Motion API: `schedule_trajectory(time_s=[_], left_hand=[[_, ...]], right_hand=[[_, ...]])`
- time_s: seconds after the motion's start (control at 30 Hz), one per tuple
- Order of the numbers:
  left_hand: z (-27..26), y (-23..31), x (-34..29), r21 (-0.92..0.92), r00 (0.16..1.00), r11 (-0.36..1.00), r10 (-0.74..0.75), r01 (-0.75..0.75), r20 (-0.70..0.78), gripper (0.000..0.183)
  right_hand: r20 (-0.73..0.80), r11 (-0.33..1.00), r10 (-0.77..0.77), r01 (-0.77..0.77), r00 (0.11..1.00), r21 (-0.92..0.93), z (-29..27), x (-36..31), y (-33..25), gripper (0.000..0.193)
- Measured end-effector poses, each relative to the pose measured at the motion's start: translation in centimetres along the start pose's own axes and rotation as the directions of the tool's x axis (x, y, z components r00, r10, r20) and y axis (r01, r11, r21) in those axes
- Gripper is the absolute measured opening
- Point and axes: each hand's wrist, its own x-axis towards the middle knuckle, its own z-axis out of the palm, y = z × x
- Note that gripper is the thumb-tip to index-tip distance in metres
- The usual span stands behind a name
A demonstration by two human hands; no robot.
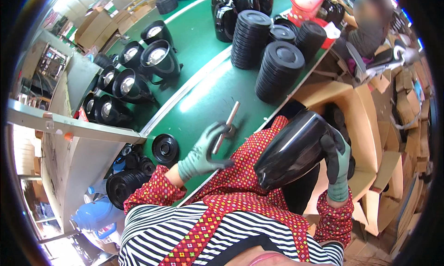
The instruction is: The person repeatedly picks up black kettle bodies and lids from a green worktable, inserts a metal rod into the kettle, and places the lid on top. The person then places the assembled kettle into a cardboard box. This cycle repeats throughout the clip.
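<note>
My right hand [336,157], in a green glove with dark fingers, grips a glossy black jug-shaped shell [291,150] by one end. The shell lies tilted in front of my body, over my lap. My left hand [203,150], gloved the same way, is at the near edge of the green table. Its fingers curl against a slim silver metal rod [233,112], while the thumb stands apart. A dark part beside the rod is partly hidden by the fingertips. Left of that hand lies a round black lid [165,148].
Stacks of black lids [280,71] stand on the green table [199,99], with glossy black jugs [225,21] and a red bucket [307,2] behind. Open black jugs [159,58] stand at left. An open cardboard box [365,113] is at my right. Another person [370,34] sits beyond.
</note>
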Motion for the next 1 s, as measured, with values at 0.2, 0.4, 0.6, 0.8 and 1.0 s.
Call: schedule_trajectory(time_s=[0.2, 0.4, 0.6, 0.8, 1.0], left_hand=[[-3.2, 5.6, 0.0, -0.087, 0.990, 0.992, 0.098, -0.090, 0.097, 0.076], [-7.2, -1.1, 4.5, -0.654, 0.867, 0.689, -0.488, 0.311, -0.102, 0.033], [-12.8, -18.1, 23.1, -0.503, 0.736, 0.859, -0.400, 0.094, -0.546, 0.023], [-19.0, -32.7, 36.5, -0.541, 0.537, 0.825, -0.535, 0.165, -0.652, 0.024], [-15.8, -29.8, 39.9, -0.153, 0.497, 0.797, -0.500, 0.584, -0.709, 0.088]], right_hand=[[0.274, 0.806, 0.289, -0.388, 0.917, 0.447, 9.9, 3.6, 4.3, 0.058], [0.188, 0.899, 0.294, -0.338, 0.937, 0.277, 15.7, 5.4, 9.8, 0.061], [0.414, 0.799, -0.331, 0.485, 0.848, -0.354, 15.6, 3.9, 12.1, 0.044], [0.395, 0.817, -0.351, 0.483, 0.849, -0.313, 15.7, 5.0, 11.8, 0.031], [0.369, 0.836, -0.295, 0.426, 0.881, -0.347, 14.8, 5.8, 12.6, 0.035]])
